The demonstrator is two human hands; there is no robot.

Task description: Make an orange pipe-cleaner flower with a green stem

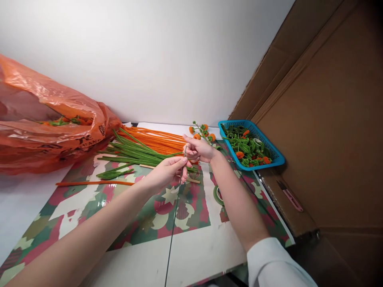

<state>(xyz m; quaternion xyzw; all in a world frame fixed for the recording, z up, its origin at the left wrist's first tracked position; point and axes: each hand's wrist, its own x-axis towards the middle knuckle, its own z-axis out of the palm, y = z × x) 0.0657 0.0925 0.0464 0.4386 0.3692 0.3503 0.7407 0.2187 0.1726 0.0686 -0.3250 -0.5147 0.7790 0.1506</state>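
Note:
Near the middle of the view, my left hand (170,171) pinches a thin dark green stem (173,223) that hangs down toward the front edge of the table. Just above and to the right, my right hand (199,150) is closed on the upper end of the same stem, its thumb pointing left. The two hands nearly touch. Behind them lie a bundle of green fuzzy sticks (134,149) and a bundle of orange fuzzy sticks (158,137). A sprig of orange flowers (205,131) rests just beyond my right hand.
An orange plastic bag (60,139) stands at left. At right, a blue basket (278,159) holds green leaves and orange pieces. A green tape roll (219,195) lies beside my right forearm. A pink cutter (291,198) lies near the cardboard (329,139). One orange stick (95,183) lies at left.

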